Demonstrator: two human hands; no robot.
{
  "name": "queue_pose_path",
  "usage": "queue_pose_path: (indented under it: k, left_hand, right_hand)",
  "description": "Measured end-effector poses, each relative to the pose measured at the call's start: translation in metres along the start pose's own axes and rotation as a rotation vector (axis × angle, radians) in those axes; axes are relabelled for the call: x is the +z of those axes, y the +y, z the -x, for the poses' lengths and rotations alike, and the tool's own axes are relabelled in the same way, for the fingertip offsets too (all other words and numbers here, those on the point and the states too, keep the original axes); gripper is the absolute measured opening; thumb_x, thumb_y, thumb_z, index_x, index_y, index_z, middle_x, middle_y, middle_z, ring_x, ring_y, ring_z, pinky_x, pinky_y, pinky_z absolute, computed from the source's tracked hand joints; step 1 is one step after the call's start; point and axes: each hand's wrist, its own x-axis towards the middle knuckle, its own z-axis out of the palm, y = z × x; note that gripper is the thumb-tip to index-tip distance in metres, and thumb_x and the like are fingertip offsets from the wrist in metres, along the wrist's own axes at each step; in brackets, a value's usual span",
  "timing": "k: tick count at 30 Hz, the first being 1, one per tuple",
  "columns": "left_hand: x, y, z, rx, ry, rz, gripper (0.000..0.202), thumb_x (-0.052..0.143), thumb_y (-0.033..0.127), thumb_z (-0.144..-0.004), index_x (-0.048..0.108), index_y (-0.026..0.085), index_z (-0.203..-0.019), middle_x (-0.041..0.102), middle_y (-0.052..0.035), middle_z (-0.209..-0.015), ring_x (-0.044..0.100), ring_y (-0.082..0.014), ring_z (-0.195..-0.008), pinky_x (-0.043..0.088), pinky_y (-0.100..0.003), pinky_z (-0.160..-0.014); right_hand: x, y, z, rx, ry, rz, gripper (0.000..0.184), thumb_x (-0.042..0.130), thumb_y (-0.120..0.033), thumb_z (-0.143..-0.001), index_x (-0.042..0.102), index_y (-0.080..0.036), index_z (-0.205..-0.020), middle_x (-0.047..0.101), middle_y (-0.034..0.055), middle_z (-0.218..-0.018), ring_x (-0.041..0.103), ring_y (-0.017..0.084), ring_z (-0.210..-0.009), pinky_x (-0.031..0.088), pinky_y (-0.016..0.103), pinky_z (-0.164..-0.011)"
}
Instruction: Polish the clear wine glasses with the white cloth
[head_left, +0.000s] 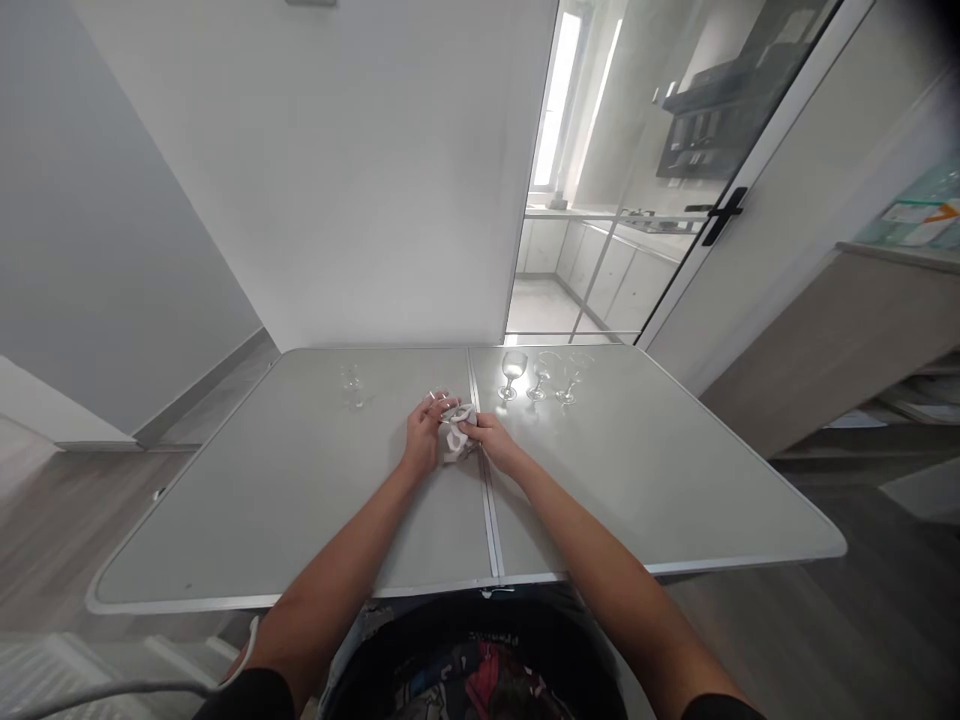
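Two bare forearms reach forward from the near edge and converge over the middle of a pale folding table [285, 500]. The left hand [424, 432], fingers curled, grasps a clear glass [438, 394], just left of the table's metal-edged seam [486, 490]; the right hand [491, 437] pinches a white cloth [456, 440] beside it, thumb on top. Three stemmed glasses [513, 366] stand near the far edge, right of the seam, and another clear glass [352, 383] stands on the left half. Beyond rises a white wall [337, 180], with a glazed door [600, 200] showing kitchen cabinets [619, 285] at right.
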Motion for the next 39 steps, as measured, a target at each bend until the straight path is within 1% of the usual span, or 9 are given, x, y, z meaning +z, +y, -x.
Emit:
queue_pose_path:
  k: [6,11,14,19,24,27,32,35,39]
  left_hand:
    - [0.002,0.003,0.002,-0.03,-0.09,0.086,0.057,0.076,0.056,-0.076,0.067,0.016,-0.116,0.073,-0.0162,-0.115,0.069,-0.0294,-0.109,0.05,-0.044,-0.099]
    - [0.005,0.001,0.001,0.079,0.097,-0.089,0.05,0.078,0.049,-0.077,0.068,0.016,-0.113,0.073,-0.0155,-0.115,0.068,-0.027,-0.11,0.048,-0.04,-0.099]
    - [0.003,0.001,-0.001,0.119,0.088,-0.093,0.05,0.077,0.047,-0.079,0.065,0.018,-0.118,0.074,-0.014,-0.116,0.067,-0.0259,-0.112,0.047,-0.039,-0.1]
    - [-0.001,0.005,0.002,0.001,-0.092,0.055,0.054,0.076,0.053,-0.078,0.066,0.016,-0.117,0.074,-0.0153,-0.111,0.068,-0.0289,-0.109,0.048,-0.043,-0.1]
    - [0.002,0.011,0.008,-0.129,-0.25,0.107,0.073,0.079,0.065,-0.068,0.064,0.018,-0.122,0.071,-0.0166,-0.119,0.067,-0.0323,-0.11,0.051,-0.045,-0.095]
    - [0.004,0.008,0.005,-0.092,-0.173,0.086,0.065,0.079,0.058,-0.073,0.063,0.019,-0.122,0.07,-0.0162,-0.122,0.067,-0.0297,-0.112,0.05,-0.042,-0.095]
    - [0.001,-0.002,-0.003,-0.047,0.057,-0.09,0.055,0.08,0.051,-0.074,0.063,0.018,-0.115,0.073,-0.0146,-0.115,0.069,-0.0255,-0.105,0.05,-0.034,-0.086]
    - [0.001,-0.005,-0.003,-0.012,0.07,-0.154,0.054,0.08,0.05,-0.074,0.062,0.018,-0.114,0.075,-0.0136,-0.111,0.07,-0.0239,-0.101,0.05,-0.034,-0.086]
    - [0.001,-0.002,0.0,-0.042,0.017,-0.159,0.05,0.079,0.049,-0.075,0.064,0.017,-0.11,0.076,-0.0138,-0.105,0.071,-0.0236,-0.095,0.05,-0.035,-0.086]
  right_hand:
    - [-0.006,-0.003,0.004,0.106,-0.087,-0.176,0.036,0.069,-0.054,-0.077,0.064,-0.018,-0.08,0.063,0.0038,-0.069,0.055,0.018,-0.065,0.044,0.031,-0.062]
    - [-0.003,-0.008,0.005,-0.224,0.147,0.547,0.019,0.065,-0.033,-0.081,0.067,-0.019,-0.094,0.067,0.0072,-0.087,0.059,0.024,-0.085,0.043,0.036,-0.083]
    - [0.0,-0.008,0.004,-0.373,0.228,0.865,0.025,0.06,-0.022,-0.082,0.065,-0.018,-0.106,0.068,0.0113,-0.099,0.057,0.027,-0.1,0.035,0.041,-0.098]
    - [-0.004,-0.009,0.005,-0.079,-0.037,0.292,0.027,0.063,-0.045,-0.084,0.065,-0.018,-0.084,0.064,0.0035,-0.074,0.055,0.02,-0.072,0.044,0.032,-0.073]
    - [-0.015,-0.015,0.012,0.185,-0.292,-0.205,0.037,0.075,-0.048,-0.073,0.068,-0.014,-0.085,0.066,0.007,-0.079,0.055,0.017,-0.068,0.043,0.029,-0.064]
    - [-0.012,-0.015,0.011,0.06,-0.148,-0.033,0.032,0.072,-0.046,-0.077,0.067,-0.017,-0.089,0.064,0.0039,-0.08,0.055,0.017,-0.07,0.041,0.029,-0.067]
    - [-0.002,-0.006,0.004,-0.277,0.235,0.738,0.009,0.061,-0.029,-0.084,0.059,-0.02,-0.086,0.061,0.0044,-0.08,0.053,0.021,-0.079,0.037,0.031,-0.074]
    - [-0.003,-0.003,0.005,-0.329,0.213,0.929,0.002,0.056,-0.022,-0.084,0.056,-0.021,-0.085,0.061,0.0058,-0.08,0.052,0.022,-0.079,0.036,0.031,-0.074]
    - [-0.01,-0.003,0.005,-0.283,0.112,0.695,0.015,0.06,-0.035,-0.086,0.058,-0.021,-0.081,0.057,0.0013,-0.073,0.047,0.018,-0.068,0.033,0.029,-0.067]
